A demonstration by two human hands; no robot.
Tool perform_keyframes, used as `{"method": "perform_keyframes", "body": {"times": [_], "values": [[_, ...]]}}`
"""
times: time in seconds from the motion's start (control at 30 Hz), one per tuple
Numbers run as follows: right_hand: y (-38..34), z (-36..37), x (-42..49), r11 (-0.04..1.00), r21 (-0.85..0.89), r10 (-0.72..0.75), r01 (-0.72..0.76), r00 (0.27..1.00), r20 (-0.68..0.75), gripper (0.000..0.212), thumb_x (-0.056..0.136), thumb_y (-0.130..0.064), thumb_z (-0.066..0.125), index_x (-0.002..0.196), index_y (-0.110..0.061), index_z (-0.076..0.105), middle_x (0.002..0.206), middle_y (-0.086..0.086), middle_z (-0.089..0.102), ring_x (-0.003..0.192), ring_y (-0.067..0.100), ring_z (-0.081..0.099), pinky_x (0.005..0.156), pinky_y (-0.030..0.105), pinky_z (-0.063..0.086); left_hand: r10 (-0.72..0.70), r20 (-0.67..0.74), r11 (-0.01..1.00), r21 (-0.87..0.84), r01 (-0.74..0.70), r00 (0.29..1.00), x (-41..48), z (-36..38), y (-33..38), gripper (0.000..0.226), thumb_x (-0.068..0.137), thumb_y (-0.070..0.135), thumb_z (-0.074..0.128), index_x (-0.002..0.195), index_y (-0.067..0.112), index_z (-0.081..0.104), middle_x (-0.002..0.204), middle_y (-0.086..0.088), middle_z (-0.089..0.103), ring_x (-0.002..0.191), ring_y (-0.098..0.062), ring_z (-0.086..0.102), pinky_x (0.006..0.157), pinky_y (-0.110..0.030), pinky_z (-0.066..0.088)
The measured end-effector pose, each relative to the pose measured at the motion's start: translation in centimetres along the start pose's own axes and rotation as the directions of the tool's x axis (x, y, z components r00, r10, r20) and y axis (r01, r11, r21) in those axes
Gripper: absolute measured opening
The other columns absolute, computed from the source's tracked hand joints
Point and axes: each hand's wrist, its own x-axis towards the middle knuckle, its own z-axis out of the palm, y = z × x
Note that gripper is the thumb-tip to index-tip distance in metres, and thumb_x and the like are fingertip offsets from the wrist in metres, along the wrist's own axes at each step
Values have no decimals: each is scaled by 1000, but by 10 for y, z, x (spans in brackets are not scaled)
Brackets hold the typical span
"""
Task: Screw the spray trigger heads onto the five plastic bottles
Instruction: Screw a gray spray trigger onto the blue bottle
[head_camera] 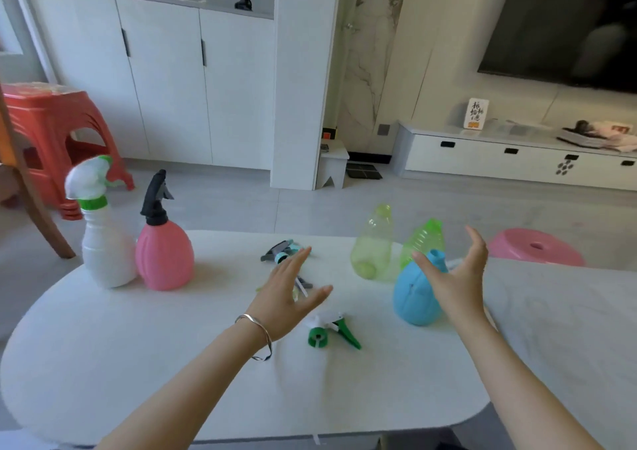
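Note:
On the white table (138, 363) at the left stand a white bottle (105, 246) with a white-green trigger head and a pink bottle (164, 253) with a black head. A blue bottle (413, 294), a pale yellow-green bottle (374, 242) and a green bottle (424, 239) stand headless at the right. Loose heads lie between them: a green-white one (331, 332), a grey-teal one (281, 251), and a third partly hidden under my left hand. My left hand (289, 294) hovers open above those heads. My right hand (455, 277) is open in front of the blue bottle, holding nothing.
Stacked red stools (51, 132) and a wooden chair leg (38, 201) stand left of the table. A pink stool (536, 246) sits beyond the table's right side. White cabinets and a low TV unit line the far walls.

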Motion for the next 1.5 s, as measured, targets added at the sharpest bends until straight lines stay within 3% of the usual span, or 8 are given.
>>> {"method": "perform_keyframes", "body": {"times": [0.2, 0.47, 0.7, 0.83, 0.97, 1.1, 1.4, 1.5], "values": [[39, 7, -12, 963, 62, 252, -262, 958, 140, 82, 66, -25, 83, 132, -16, 36, 132, 5, 46, 121, 25, 48, 96, 34, 40, 19, 36, 1000, -10, -19, 999, 6, 25, 7, 77, 82, 54, 57, 146, 34, 19, 152, 9, 29, 139, -12, 29, 113, -26, 22], [30, 9, -26, 981, -32, 194, -191, 962, 191, 86, 61, -28, 85, 131, -24, 35, 128, 3, 48, 108, 19, 50, 85, 32, 43, 94, 55, 995, 26, -96, 994, 6, 33, 14, 83, 80, 50, 63, 147, 29, 20, 152, 8, 29, 138, -12, 29, 114, -30, 27], [-42, 35, -55, 939, 270, 87, -210, 910, 406, 75, 61, -27, 87, 120, -32, 40, 111, -13, 58, 92, -6, 61, 72, 15, 52, 87, 70, 991, -103, -80, 994, 7, 26, 14, 107, 64, 57, 74, 147, 33, 11, 149, 14, 29, 135, -3, 30, 110, -24, 28], [-59, 58, -73, 906, 336, 25, -258, 824, 566, 70, 63, -25, 86, 119, -35, 44, 108, -15, 61, 90, -13, 60, 65, 9, 50, 79, 19, 988, -132, -76, 997, 5, 4, 5, 110, 54, 57, 80, 142, 36, 18, 136, 13, 43, 120, -5, 49, 101, -30, 46], [-66, 74, -63, 900, 305, 2, -311, 703, 711, 75, 61, -44, 82, 125, -39, 44, 126, -15, 55, 113, -2, 55, 78, 15, 51, 37, -69, 992, -118, -45, 997, 6, -26, -15, 97, 49, 52, 83, 131, 31, 34, 124, 8, 52, 112, -11, 53, 93, -38, 50], [-54, 91, -33, 896, 236, 138, -376, 741, 657, 57, 71, -44, 73, 122, -30, 52, 131, -2, 55, 109, 2, 56, 94, 27, 46, -105, -160, 990, -110, 88, 982, 5, -61, -51, 98, 48, 50, 86, 129, 30, 35, 120, 6, 52, 107, -13, 54, 86, -31, 51], [-35, 184, -18, 947, -88, 291, -308, 711, 640, 47, 76, -40, 73, 111, -11, 63, 112, 5, 63, 95, 14, 56, 80, 24, 40, -205, -173, 975, -127, 184, 963, -2, -91, -102, 94, 45, 55, 83, 125, 40, 36, 113, 24, 53, 101, 2, 55, 73, -23, 51], [-36, 209, -23, 942, -197, 334, -273, 693, 639, 47, 75, -43, 71, 84, 3, 67, 77, 19, 61, 71, 31, 52, 68, 33, 43, -217, -172, 970, -147, 193, 961, 4, -89, -110, 92, 51, 46, 87, 126, 37, 36, 114, 22, 53, 103, 1, 55, 75, -20, 49]]}}
